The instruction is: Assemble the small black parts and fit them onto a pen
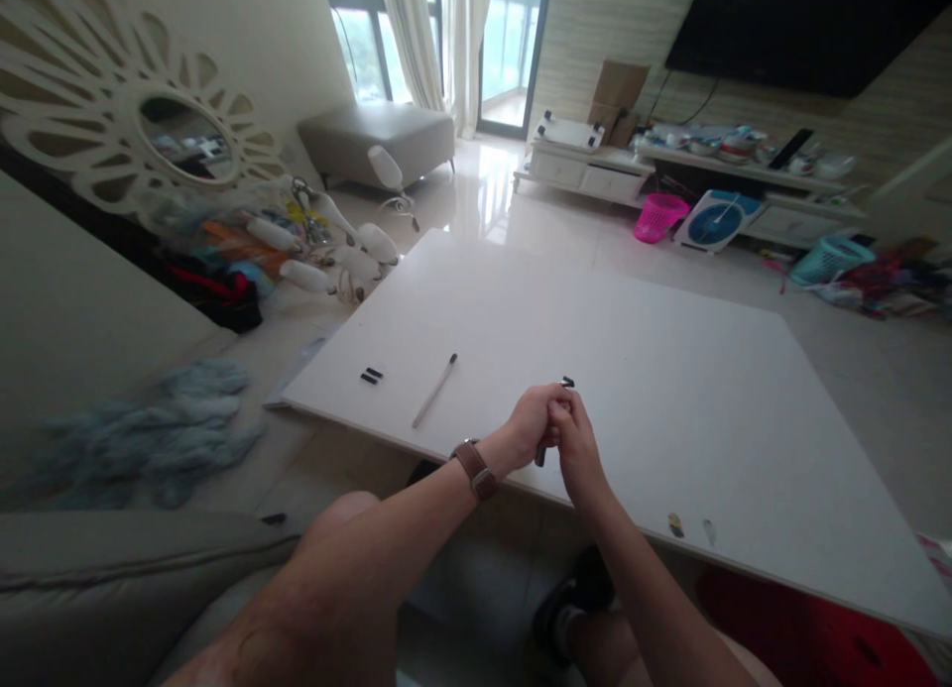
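Observation:
My left hand [533, 421], with a brown-strapped watch [474, 469] on its wrist, is closed against my right hand [575, 439] above the near edge of the white table [654, 370]. Between them is a slim dark object [540, 457]; its black upper end pokes out past the fingers and its lower end shows beneath them. The fingers cover its middle, so its kind is unclear. To the left lies a thin grey stick with a black tip [435, 392], like a pen. Beyond it rest two small black pieces [370, 377].
A small yellow-and-dark item [675, 524] and a small pale piece [709, 532] lie near the front edge at right. White lamp arms [357, 261] stand by the table's far-left side. A pink basket [658, 217] and blue fan [715, 221] are on the floor beyond.

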### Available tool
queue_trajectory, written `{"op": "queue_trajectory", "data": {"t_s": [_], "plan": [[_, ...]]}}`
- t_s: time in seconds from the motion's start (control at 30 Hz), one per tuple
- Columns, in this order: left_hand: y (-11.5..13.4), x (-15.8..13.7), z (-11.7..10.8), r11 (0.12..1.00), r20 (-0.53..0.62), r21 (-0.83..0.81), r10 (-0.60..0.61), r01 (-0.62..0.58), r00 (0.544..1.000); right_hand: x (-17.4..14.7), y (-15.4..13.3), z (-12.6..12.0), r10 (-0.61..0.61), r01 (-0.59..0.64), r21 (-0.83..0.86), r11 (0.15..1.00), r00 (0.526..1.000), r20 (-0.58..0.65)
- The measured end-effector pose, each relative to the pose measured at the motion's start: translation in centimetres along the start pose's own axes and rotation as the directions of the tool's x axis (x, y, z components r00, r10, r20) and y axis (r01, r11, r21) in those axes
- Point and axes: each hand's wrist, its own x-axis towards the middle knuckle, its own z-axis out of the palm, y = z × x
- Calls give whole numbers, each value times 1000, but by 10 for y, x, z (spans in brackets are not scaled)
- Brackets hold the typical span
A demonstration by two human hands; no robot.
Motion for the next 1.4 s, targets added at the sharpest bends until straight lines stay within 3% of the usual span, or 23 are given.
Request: {"op": "queue_trajectory", "data": {"t_s": [1.4], "plan": [[1, -2, -1, 998, -19, 28, -53, 53, 998, -1, -1, 0, 19, -20, -40, 999, 1000, -19]]}}
